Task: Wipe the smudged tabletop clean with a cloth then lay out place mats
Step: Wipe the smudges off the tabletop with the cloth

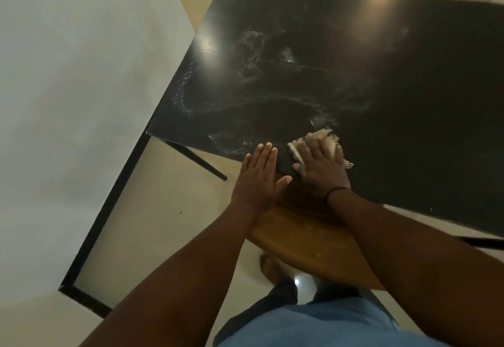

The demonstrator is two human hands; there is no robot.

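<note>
Two hands at the table's (409, 79) near edge: your right hand (319, 161) presses the cloth (328, 139) flat, your left hand (259, 177) hovers open and empty off the edge; sweep outward carelessly and powder (253, 55) may spill past it onto the stool (308, 246).

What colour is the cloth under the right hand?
Cream, with frayed edges; head view shows it.

No text, label, brand, number or sign can be read anywhere in this view, neither on the dark bench (381, 101) nor on the cloth (326, 142).
</note>
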